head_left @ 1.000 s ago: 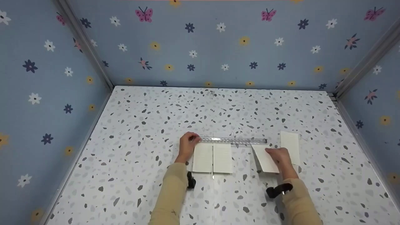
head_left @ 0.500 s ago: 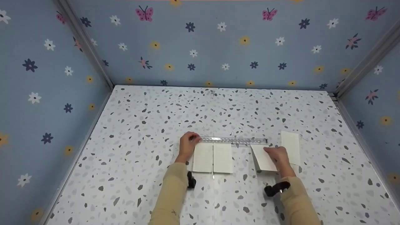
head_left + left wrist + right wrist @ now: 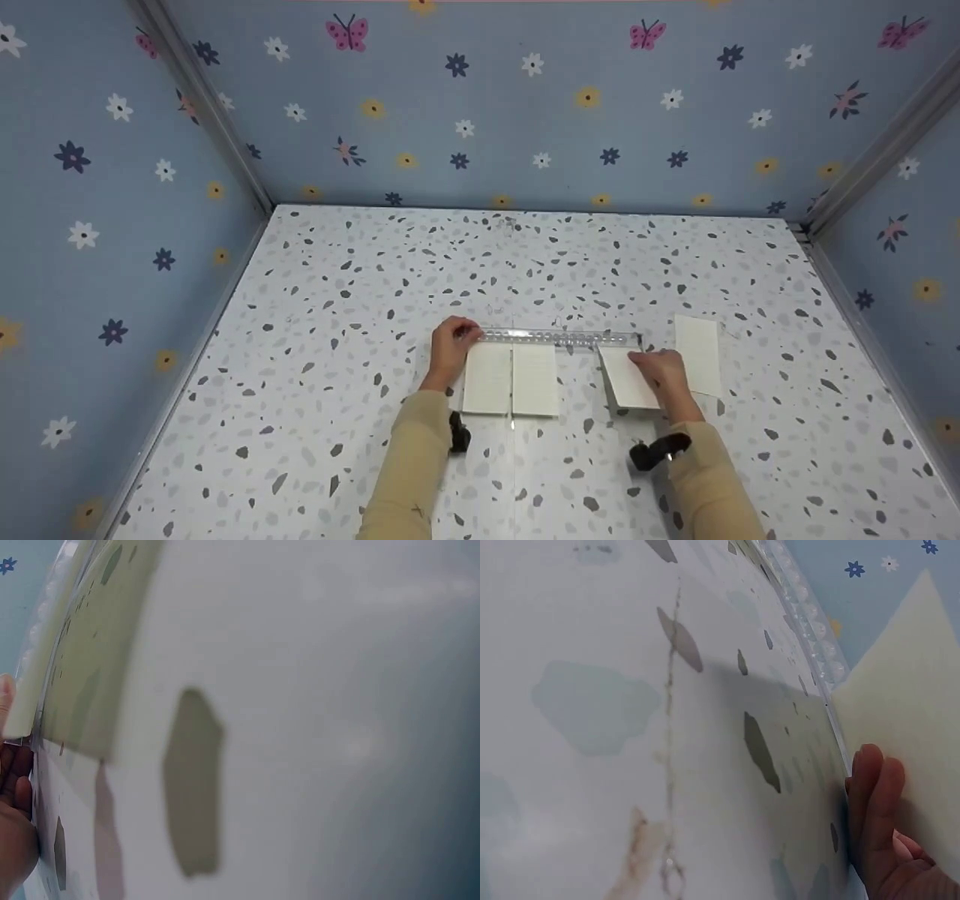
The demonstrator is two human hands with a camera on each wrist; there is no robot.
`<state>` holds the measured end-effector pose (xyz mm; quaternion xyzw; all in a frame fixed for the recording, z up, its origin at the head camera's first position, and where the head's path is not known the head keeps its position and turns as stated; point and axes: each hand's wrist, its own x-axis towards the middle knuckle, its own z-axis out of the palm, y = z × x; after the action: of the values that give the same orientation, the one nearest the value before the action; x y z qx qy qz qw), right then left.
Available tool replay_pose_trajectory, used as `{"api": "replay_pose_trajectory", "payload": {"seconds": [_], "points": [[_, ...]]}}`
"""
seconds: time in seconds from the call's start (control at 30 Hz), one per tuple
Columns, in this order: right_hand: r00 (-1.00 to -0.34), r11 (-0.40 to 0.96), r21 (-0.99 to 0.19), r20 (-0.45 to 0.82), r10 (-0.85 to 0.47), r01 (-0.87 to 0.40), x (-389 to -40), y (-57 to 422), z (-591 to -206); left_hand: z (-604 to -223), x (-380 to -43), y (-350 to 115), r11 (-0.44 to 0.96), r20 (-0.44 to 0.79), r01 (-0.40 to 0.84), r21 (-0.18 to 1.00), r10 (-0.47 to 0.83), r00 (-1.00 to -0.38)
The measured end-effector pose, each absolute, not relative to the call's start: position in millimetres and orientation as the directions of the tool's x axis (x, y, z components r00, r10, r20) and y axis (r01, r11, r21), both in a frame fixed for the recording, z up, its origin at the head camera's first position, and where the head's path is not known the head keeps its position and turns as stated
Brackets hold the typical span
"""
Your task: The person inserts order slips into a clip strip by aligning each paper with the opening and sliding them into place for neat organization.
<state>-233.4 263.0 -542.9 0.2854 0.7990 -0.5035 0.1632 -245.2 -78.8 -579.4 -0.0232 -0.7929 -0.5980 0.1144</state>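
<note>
In the head view my left hand (image 3: 450, 349) pinches the left end of a clear plastic strip (image 3: 570, 337) with a row of round shapes along it. Two small cream paper sheets (image 3: 487, 379) with faint lines sit side by side along the strip's near edge. My right hand (image 3: 664, 375) pinches a third cream sheet (image 3: 626, 379) by its right side. This sheet tilts above the table, its top edge right at the strip's right end. In the right wrist view, fingers (image 3: 877, 795) show beside the raised sheet (image 3: 915, 705).
Another cream sheet (image 3: 697, 352) lies flat to the right of my right hand. The speckled white table (image 3: 337, 300) meets flower-patterned blue walls (image 3: 525, 97) at the back and sides. Dark cameras (image 3: 460, 433) are worn on both wrists.
My right hand has moved slightly left and away from me with the tilted sheet, bringing it closer over the strip's right end. The left hand and the strip have stayed put.
</note>
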Motion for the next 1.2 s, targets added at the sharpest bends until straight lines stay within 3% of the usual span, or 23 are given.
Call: {"api": "replay_pose_trajectory", "payload": {"seconds": [1.2], "points": [[-0.812, 0.367, -0.726, -0.491, 0.315, 0.582, -231.3, 247.6, -543.8, -578.4, -244.8, -78.1, 0.282, 0.168, 0.131, 0.951, -0.109, -0.98]]}}
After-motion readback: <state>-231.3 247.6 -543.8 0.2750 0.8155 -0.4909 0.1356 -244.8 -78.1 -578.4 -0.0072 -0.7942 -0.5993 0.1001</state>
